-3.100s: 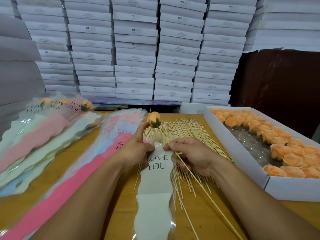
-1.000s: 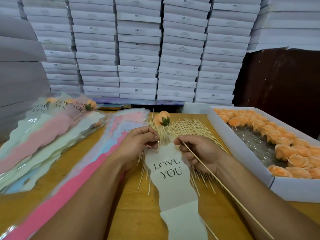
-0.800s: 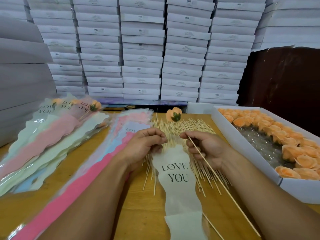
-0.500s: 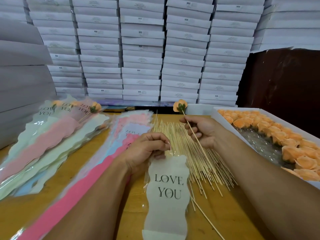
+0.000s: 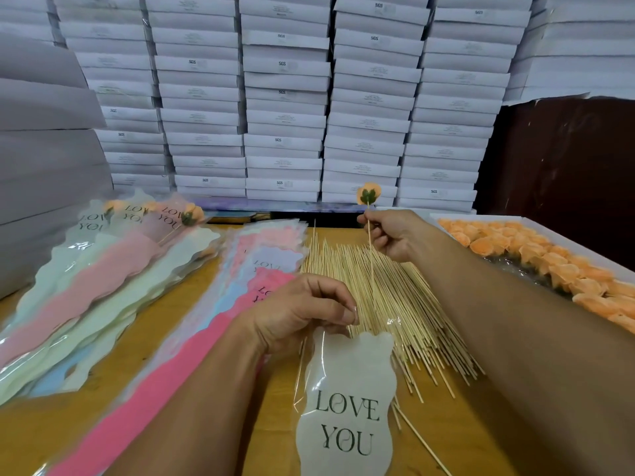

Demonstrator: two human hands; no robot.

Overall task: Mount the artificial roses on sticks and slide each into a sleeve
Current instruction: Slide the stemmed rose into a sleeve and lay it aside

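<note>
Over the desk (image 5: 213, 379): rose (image 5: 368, 194) on stick (image 5: 370, 255), ready for sleeve (image 5: 347, 400).
Right hand (image 5: 395, 237) fingers pinch the stick w/ rose up; left hand (image 5: 302, 312) fingers pinch the sleeve top, prob. to open it.

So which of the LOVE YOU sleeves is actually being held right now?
The pale cream sleeve lying nearest the camera. The left hand pinches its top edge; the others lie untouched in the loose sleeve stack and the finished pile to its left.
</note>
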